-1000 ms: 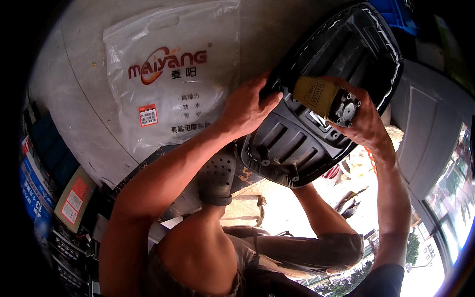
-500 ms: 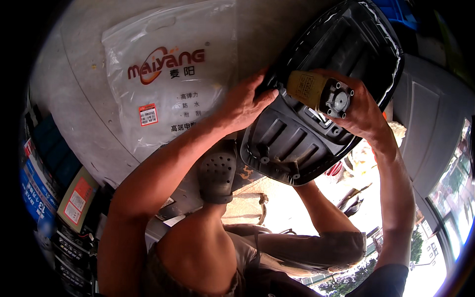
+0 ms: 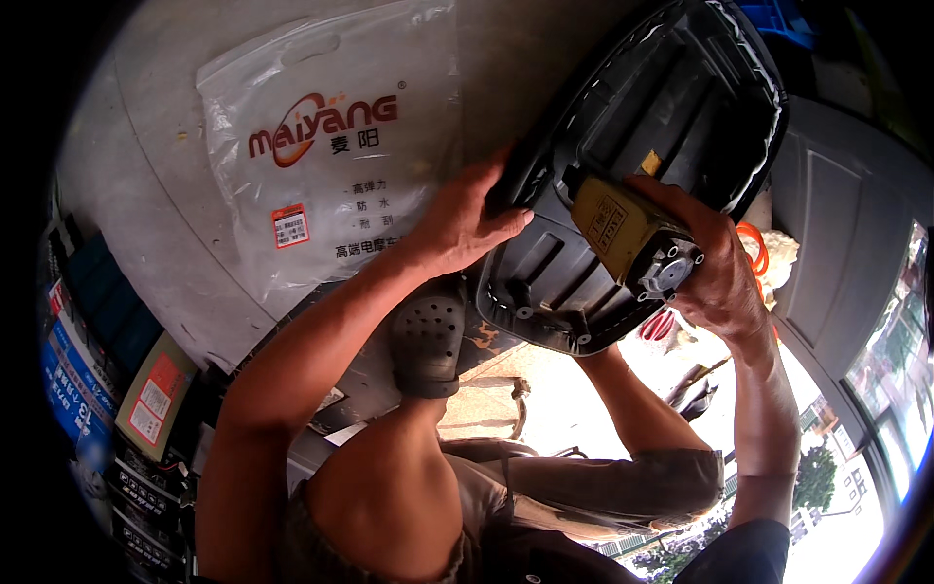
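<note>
A black scooter seat (image 3: 559, 277) lies underside up across my legs, with its ribbed plastic base showing. Staples and pale strips of trimmed cover run along its rim. My left hand (image 3: 472, 219) grips the seat's left edge, its thumb over the rim and its other fingers hidden beneath. In my right hand (image 3: 725, 268) is a yellow and black staple gun (image 3: 623, 229), held over the middle of the base. Its round cap points toward me and its nose is directed at the inner left rim. Whether the nose touches the seat cannot be made out.
A clear printed plastic bag (image 3: 331, 156) lies on the floor to the left. Boxes (image 3: 151, 399) are stacked at the far left. An orange-red hose (image 3: 754, 248) shows beyond my right wrist. A grey panel (image 3: 827, 234) stands at the right, and a blue crate (image 3: 778, 19) at the far right.
My right hand has drawn the staple gun down and to the right, tilting it. My left hand has slid slightly left and down along the rim. The seat has shifted slightly.
</note>
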A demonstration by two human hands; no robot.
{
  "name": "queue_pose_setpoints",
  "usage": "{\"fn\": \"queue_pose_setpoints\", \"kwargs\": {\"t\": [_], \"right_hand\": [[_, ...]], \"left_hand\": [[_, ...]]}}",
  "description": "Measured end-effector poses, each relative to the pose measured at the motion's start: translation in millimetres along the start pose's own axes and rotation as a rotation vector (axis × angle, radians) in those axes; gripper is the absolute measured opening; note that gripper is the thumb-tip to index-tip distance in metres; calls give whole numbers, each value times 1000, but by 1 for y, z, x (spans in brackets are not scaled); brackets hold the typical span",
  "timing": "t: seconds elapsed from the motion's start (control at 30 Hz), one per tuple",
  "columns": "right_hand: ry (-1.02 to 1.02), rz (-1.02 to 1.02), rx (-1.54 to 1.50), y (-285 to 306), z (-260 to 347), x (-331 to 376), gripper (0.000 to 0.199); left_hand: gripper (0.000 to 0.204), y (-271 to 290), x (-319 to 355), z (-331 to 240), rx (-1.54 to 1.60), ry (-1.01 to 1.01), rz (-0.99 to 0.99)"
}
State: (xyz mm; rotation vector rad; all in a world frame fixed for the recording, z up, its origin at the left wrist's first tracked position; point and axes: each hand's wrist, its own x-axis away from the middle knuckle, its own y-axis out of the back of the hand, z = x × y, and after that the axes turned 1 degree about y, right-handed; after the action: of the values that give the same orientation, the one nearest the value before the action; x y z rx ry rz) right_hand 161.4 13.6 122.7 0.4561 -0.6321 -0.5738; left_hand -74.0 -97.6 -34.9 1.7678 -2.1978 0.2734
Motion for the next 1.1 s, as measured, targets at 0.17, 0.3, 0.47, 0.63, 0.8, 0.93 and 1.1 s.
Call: {"fn": "queue_pose_setpoints", "kwargs": {"t": [0.17,0.3,0.47,0.63,0.8,0.93,1.1], "right_hand": [[26,-212,-32,15,-3,21,66],[-124,-489,172,41,-31,51,63],[-180,-727,288,69,-57,107,34],[-300,-841,193,49,-63,138,37],[-327,-704,83,27,-61,141,46],[-147,-567,245,18,-43,128,71],[209,-313,50,33,-2,59,79]], "left_hand": [[89,-12,4,2,-113,-112,-56],[66,-15,-12,-23,-101,-8,-167],[55,-21,-20,-18,-236,-31,-197],[62,-35,-13,-43,-481,-144,-373],[42,-38,-4,-31,-774,-388,-476],[29,-37,-7,-40,-856,-369,-524],[20,-42,-11,-44,-914,-364,-563]]}}
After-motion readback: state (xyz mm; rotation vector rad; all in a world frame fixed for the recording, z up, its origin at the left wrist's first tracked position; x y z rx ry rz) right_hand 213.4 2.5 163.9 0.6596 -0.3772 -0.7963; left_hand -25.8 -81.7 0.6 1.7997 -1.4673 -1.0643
